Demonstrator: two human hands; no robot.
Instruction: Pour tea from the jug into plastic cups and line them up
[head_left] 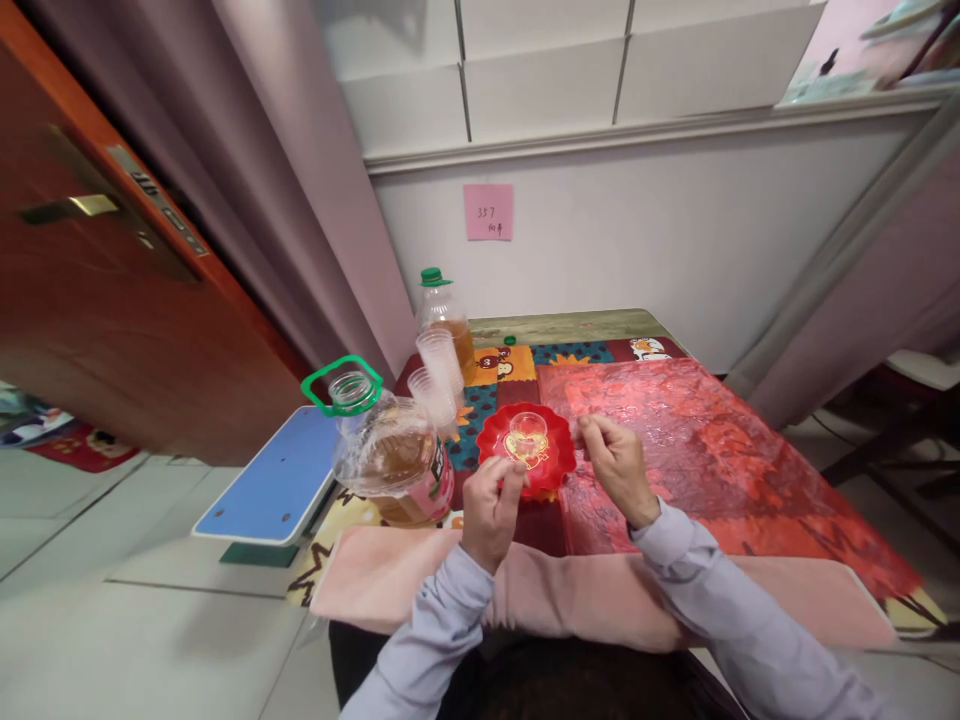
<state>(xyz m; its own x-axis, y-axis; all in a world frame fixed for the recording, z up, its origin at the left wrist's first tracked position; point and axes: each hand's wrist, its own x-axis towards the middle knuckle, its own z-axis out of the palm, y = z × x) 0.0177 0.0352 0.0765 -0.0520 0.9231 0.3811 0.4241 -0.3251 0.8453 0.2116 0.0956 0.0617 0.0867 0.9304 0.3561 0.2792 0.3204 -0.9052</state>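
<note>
A red scalloped plate [491, 437] with a gold print lies on the table, and a small clear cup [529, 432] stands in it. My left hand [495, 503] is closed at the plate's near left edge, fingertips pinched; what they hold, if anything, is too small to make out. Just right of the plate, my right hand [616, 462] is closed too, thumb against the fingers, with something faint and clear at the tips that I cannot make out. To the left stands a large open bottle [394, 450] of amber liquid with a green handle.
Stacked clear plastic cups [436, 385] stand behind the open bottle. Farther back are a green-capped bottle [448, 325] and a small green cap [510, 340]. A pink cloth [592, 600] lies along the near edge. A red glossy sheet [705, 450] covers the right side.
</note>
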